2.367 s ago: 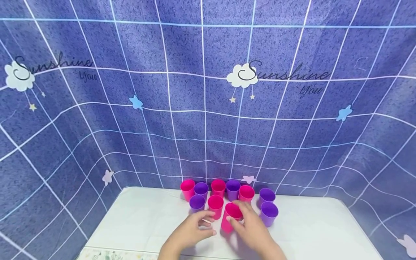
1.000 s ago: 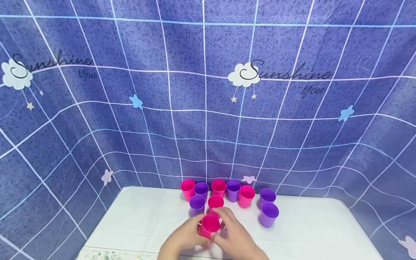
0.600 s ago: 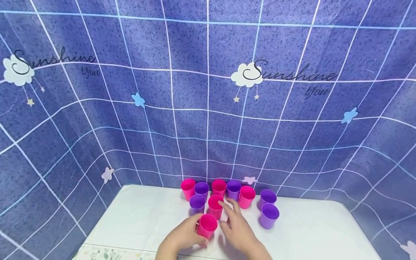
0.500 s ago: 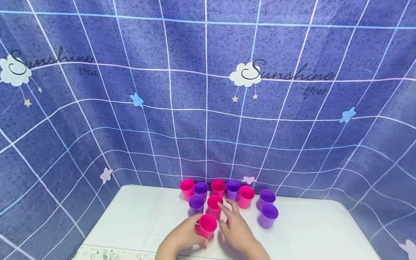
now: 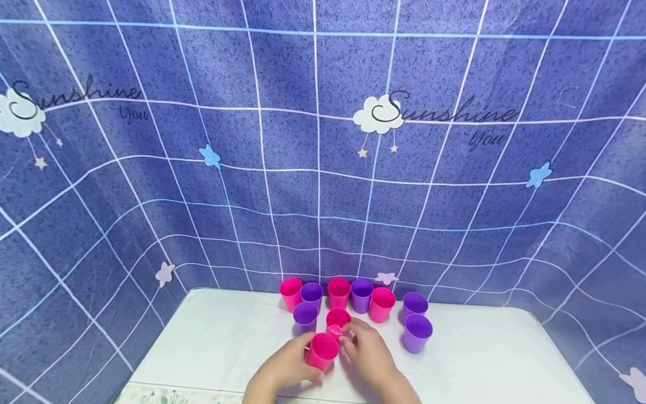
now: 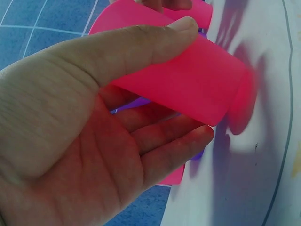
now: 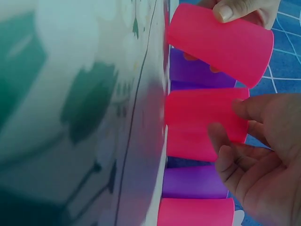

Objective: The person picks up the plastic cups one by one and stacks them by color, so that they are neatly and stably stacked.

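Note:
My left hand [image 5: 289, 362] grips a pink cup [image 5: 323, 352] around its side. In the left wrist view that pink cup [image 6: 188, 80] is tilted, the thumb lying along its wall and the fingers beneath. Just behind it stands a second pink cup [image 5: 339, 317]. My right hand [image 5: 370, 350] has thumb and fingertips at this cup's right front side and seems to pinch it. In the right wrist view the fingertips overlap the second pink cup [image 7: 202, 123]. A pale pink patch near the fingertips is too small to make out.
Behind the hands, pink and purple cups stand in a loose row, among them a purple cup [image 5: 305, 318] and a pink cup [image 5: 382, 306]. Two purple cups stand right, the nearer purple cup [image 5: 417, 334] in front. A patterned blue curtain [image 5: 323, 168] backs the white table [image 5: 484, 348].
The right hand brought the front pink cup left to the left hand, then let go of it. It moved to the second pink cup, which has shifted slightly. The left hand keeps its cup.

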`<state>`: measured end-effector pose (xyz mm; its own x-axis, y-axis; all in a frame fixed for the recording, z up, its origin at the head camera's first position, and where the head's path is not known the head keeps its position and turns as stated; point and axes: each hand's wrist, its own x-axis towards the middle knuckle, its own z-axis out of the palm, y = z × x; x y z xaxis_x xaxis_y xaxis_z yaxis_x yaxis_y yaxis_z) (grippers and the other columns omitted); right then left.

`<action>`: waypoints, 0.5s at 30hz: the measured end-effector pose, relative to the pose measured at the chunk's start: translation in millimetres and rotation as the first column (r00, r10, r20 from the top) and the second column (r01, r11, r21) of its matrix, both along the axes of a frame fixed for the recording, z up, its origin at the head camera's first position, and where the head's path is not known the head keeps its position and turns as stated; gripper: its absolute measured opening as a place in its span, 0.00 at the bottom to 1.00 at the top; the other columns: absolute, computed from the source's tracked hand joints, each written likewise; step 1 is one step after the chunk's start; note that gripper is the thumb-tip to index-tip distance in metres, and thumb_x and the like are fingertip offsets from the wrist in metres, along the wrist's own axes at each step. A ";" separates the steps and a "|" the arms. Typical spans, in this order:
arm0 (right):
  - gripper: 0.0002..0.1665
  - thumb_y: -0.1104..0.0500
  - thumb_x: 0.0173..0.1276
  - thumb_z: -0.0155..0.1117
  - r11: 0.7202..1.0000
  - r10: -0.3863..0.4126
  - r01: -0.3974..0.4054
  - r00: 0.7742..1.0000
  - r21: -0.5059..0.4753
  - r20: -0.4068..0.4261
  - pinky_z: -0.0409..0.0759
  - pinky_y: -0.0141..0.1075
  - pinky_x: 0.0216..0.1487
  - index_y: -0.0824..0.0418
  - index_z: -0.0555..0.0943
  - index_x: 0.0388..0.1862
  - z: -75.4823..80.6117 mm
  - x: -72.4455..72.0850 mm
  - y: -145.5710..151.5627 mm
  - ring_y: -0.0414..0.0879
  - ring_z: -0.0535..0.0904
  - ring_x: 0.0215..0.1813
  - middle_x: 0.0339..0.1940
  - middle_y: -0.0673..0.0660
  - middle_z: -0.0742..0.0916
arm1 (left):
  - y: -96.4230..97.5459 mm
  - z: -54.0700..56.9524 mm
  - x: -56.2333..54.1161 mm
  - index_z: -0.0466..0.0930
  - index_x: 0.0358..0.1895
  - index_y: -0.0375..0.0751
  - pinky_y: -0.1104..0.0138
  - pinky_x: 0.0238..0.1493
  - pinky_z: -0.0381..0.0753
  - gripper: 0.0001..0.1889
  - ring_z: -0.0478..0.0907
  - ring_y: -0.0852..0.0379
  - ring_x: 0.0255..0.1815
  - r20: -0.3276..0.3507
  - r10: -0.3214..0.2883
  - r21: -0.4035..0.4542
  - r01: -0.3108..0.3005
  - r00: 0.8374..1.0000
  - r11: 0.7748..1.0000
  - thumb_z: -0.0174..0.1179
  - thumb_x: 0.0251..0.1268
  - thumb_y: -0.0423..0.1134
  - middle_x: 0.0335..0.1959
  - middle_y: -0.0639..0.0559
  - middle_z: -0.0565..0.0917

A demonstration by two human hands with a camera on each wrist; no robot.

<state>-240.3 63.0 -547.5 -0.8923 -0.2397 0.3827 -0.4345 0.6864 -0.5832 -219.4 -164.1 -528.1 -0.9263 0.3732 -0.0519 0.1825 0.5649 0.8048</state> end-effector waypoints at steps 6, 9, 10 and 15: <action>0.04 0.57 0.72 0.71 0.998 -0.015 0.017 0.999 -0.065 0.033 0.80 0.30 0.39 0.52 0.86 0.44 9.3 0.5 6.4 0.31 0.77 0.35 0.45 0.48 0.90 | 0.0 -0.2 0.2 0.79 0.62 0.39 0.62 0.46 0.84 0.35 0.84 0.58 0.44 0.000 0.000 0.015 0.000 1.000 1.000 0.79 0.45 0.34 0.45 0.52 0.89; 0.04 0.57 0.72 0.71 0.993 -0.024 0.032 0.997 -0.117 0.069 0.76 0.27 0.35 0.49 0.85 0.42 14.9 0.2 10.4 0.31 0.74 0.32 0.37 0.44 0.86 | -0.7 -0.1 0.1 0.77 0.66 0.36 0.59 0.47 0.85 0.38 0.85 0.55 0.46 -0.001 0.016 -0.004 -0.016 1.000 1.000 0.80 0.47 0.35 0.46 0.50 0.89; 0.04 0.57 0.72 0.71 0.990 -0.026 0.037 0.996 -0.137 0.082 0.75 0.27 0.35 0.48 0.84 0.42 16.8 0.2 11.6 0.32 0.74 0.32 0.36 0.43 0.85 | -1.0 -0.1 0.0 0.76 0.67 0.35 0.57 0.48 0.85 0.39 0.85 0.54 0.46 -0.001 0.022 -0.009 -0.022 1.000 1.000 0.80 0.47 0.35 0.47 0.49 0.89; 0.06 0.57 0.72 0.71 0.976 -0.045 0.071 0.991 -0.205 0.128 0.75 0.28 0.33 0.45 0.83 0.41 25.6 1.3 16.6 0.37 0.76 0.31 0.33 0.44 0.84 | -2.6 0.5 -0.1 0.75 0.70 0.33 0.53 0.50 0.86 0.40 0.85 0.51 0.48 -0.003 0.035 -0.018 -0.035 0.999 0.999 0.80 0.50 0.38 0.48 0.48 0.89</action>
